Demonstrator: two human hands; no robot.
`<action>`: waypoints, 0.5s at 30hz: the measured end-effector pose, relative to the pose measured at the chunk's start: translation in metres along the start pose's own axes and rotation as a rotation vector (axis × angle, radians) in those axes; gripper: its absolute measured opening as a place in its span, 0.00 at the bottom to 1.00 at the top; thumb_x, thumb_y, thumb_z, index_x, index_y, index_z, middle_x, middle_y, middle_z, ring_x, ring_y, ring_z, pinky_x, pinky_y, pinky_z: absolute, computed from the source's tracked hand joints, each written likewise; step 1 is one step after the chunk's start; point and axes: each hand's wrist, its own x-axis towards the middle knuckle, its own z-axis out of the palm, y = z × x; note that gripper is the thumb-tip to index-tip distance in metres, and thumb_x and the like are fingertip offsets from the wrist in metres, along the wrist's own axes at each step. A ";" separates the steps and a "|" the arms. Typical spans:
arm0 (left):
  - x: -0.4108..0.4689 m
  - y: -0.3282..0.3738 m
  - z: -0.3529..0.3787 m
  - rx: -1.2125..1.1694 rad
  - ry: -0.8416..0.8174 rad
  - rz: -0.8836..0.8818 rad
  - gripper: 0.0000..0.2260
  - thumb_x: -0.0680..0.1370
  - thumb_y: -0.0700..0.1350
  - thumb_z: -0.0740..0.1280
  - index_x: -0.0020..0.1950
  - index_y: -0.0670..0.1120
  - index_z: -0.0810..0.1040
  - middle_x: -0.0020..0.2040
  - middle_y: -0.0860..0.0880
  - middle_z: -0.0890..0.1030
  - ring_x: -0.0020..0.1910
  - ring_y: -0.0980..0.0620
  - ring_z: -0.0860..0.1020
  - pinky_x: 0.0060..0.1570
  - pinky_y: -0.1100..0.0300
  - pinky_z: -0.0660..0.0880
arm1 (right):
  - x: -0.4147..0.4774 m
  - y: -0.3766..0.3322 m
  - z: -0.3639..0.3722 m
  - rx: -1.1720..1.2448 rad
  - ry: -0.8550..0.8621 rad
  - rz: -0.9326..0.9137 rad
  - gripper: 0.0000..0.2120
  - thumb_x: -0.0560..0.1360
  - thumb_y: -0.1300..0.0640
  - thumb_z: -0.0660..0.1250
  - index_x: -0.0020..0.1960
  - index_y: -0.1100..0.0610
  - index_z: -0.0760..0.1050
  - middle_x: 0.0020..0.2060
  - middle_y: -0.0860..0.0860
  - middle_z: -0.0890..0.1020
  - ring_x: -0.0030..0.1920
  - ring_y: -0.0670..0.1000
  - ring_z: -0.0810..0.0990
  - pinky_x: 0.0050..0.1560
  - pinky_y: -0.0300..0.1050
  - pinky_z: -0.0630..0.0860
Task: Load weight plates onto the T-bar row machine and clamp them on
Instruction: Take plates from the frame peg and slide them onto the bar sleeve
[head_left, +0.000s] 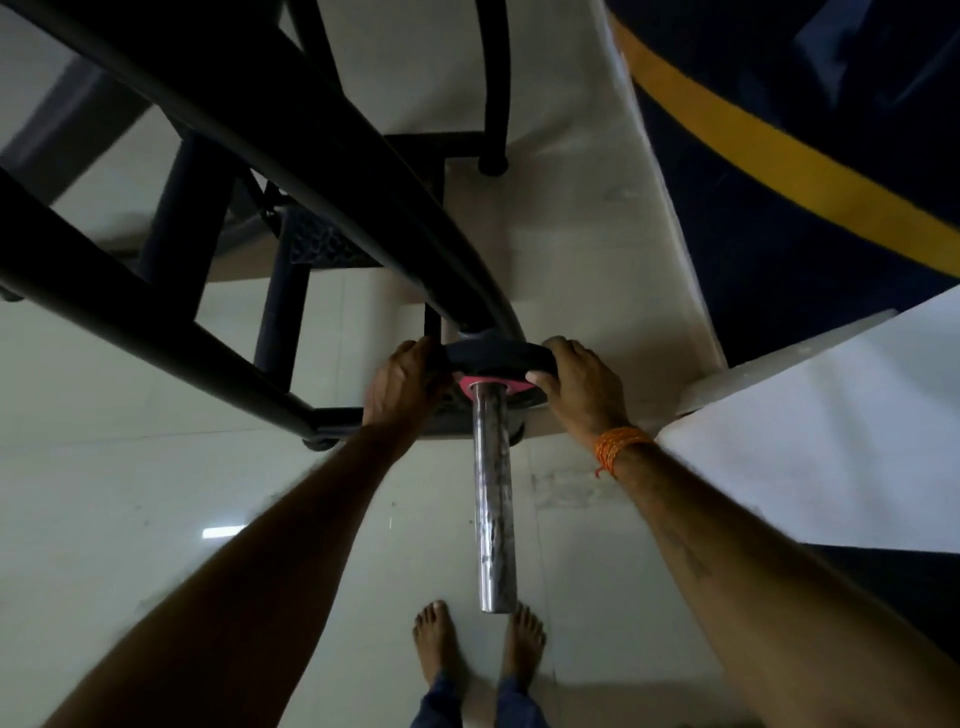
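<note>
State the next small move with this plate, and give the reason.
Probably let go with both hands. The weight plate already sits far down the steel sleeve by the black frame, left hand and right hand gripping its rim on opposite sides; the sleeve's bare length carries no clamp, so another plate or clamp likely follows.

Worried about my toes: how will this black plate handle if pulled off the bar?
Probably heavy for its size: left hand and right hand both grip the plate. The smooth steel bar likely lets it slide easily. Freed, it could drop toward the bare feet.
</note>
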 end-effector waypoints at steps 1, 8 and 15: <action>0.001 -0.001 -0.001 0.011 -0.003 -0.003 0.11 0.78 0.53 0.69 0.54 0.47 0.76 0.46 0.49 0.79 0.39 0.52 0.74 0.35 0.62 0.67 | 0.002 0.001 -0.001 -0.002 0.005 -0.012 0.16 0.80 0.49 0.68 0.63 0.57 0.73 0.56 0.55 0.81 0.56 0.58 0.79 0.48 0.49 0.76; -0.027 0.005 0.001 0.035 -0.024 0.032 0.11 0.78 0.52 0.69 0.51 0.45 0.77 0.43 0.48 0.76 0.38 0.49 0.76 0.33 0.62 0.68 | -0.029 0.001 0.002 -0.036 -0.011 -0.069 0.15 0.79 0.51 0.69 0.62 0.55 0.72 0.55 0.53 0.81 0.55 0.55 0.79 0.47 0.47 0.76; -0.114 0.007 0.003 -0.025 -0.050 0.076 0.08 0.77 0.45 0.71 0.53 0.44 0.77 0.45 0.49 0.76 0.39 0.47 0.80 0.34 0.61 0.74 | -0.121 -0.004 0.017 0.004 -0.016 -0.012 0.15 0.79 0.53 0.68 0.64 0.55 0.72 0.58 0.53 0.81 0.58 0.56 0.80 0.50 0.48 0.78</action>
